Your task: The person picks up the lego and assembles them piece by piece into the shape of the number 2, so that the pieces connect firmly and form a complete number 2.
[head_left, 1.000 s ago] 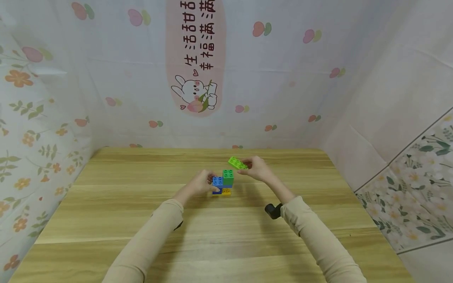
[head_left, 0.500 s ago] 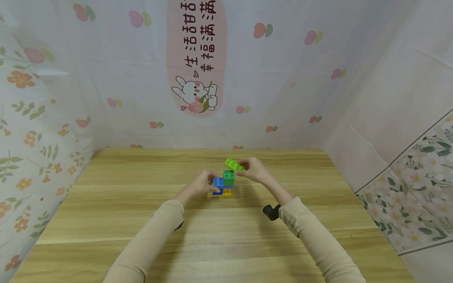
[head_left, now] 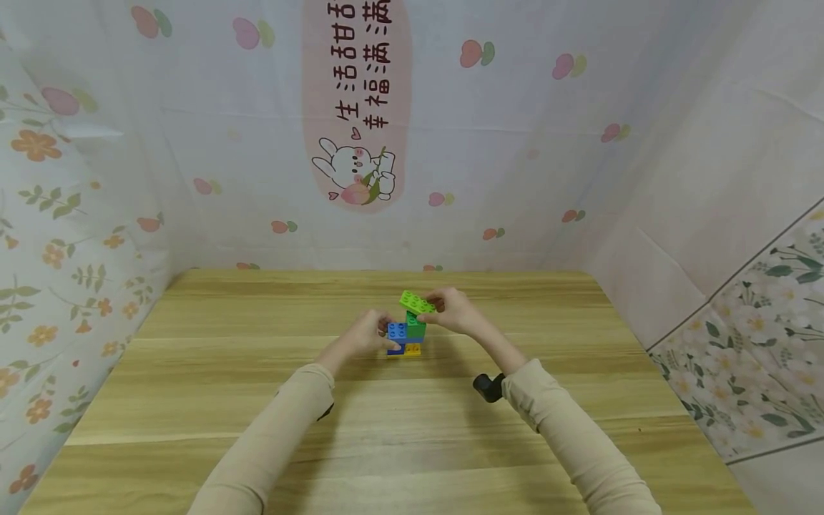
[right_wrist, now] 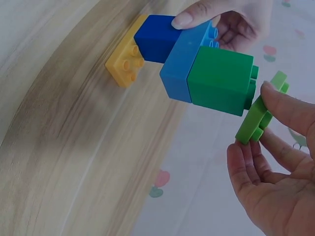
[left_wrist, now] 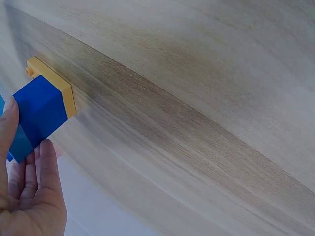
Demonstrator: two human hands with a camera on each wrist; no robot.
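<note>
A stack of toy building bricks stands on the wooden table. Its base is a flat yellow brick point(right_wrist: 123, 64), bearing a dark blue brick point(right_wrist: 156, 39) on one end. Across that lies a lighter blue brick point(right_wrist: 182, 61), with a green brick point(right_wrist: 220, 79) on its right end. My left hand point(head_left: 365, 332) grips the stack at the two blue bricks, thumb in front and fingers behind. Between thumb and fingers, my right hand point(head_left: 453, 312) pinches a flat lime-green brick point(head_left: 417, 302). This brick is tilted at the green brick's studs; whether they touch I cannot tell.
The wooden table point(head_left: 257, 429) reaches back to a patterned cloth point(head_left: 515, 179), and more cloth hangs at both sides. A black device point(head_left: 489, 387) sits at my right wrist, above the tabletop.
My right hand has moved left and slightly down, bringing the lime-green brick from the right to over the green brick. My left hand stays on the stack.
</note>
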